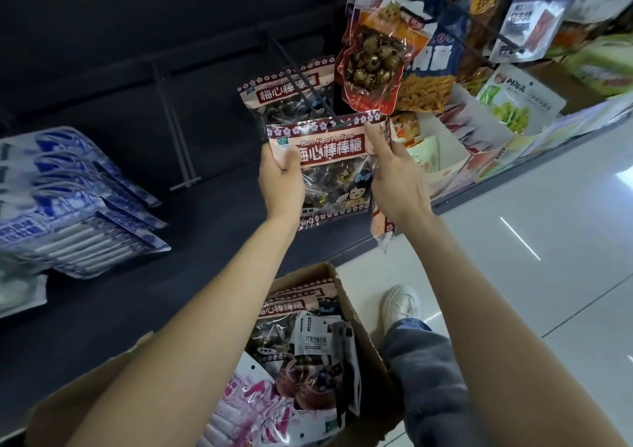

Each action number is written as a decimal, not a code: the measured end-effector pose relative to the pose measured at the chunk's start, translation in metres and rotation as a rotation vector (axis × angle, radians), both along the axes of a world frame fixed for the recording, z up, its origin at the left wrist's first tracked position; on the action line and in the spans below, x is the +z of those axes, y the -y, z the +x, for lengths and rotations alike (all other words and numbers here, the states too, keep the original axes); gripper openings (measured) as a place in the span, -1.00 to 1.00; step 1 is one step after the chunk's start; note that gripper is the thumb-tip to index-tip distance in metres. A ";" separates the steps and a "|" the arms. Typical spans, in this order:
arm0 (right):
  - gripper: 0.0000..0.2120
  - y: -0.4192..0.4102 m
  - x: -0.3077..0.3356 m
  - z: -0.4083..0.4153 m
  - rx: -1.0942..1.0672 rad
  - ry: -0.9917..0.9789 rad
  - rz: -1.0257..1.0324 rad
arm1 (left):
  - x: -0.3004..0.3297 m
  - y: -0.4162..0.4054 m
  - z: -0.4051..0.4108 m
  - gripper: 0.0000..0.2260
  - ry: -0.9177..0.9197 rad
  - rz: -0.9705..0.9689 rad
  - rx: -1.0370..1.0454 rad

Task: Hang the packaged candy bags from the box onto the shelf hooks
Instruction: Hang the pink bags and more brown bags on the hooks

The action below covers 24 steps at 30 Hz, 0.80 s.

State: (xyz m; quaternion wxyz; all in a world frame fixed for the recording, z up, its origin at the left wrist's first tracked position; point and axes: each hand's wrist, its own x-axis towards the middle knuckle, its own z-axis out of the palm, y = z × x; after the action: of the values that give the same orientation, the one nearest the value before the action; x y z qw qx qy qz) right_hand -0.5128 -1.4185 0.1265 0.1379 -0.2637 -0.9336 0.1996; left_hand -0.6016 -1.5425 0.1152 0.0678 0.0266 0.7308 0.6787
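Head view: we hold a candy bag [322, 169] at the hook [337, 123] tip, left hand [281, 179] grip clamped on its left edge, right hand [394, 175] grip pinching the top corner, to line the hole up. One bag [284, 95] hangs behind already. Box [356, 316] below holds more.
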 end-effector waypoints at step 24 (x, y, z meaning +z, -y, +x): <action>-0.74 -0.034 0.034 -0.083 0.100 0.019 0.042 | -0.011 -0.005 -0.031 -0.88 -0.027 -0.181 0.080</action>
State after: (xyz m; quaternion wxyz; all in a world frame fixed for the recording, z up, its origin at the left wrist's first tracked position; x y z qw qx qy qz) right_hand -0.5962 -1.3850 0.1601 0.1243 -0.2158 -0.9509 0.1840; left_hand -0.6324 -1.5379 0.1038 0.0328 0.0006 0.7904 0.6117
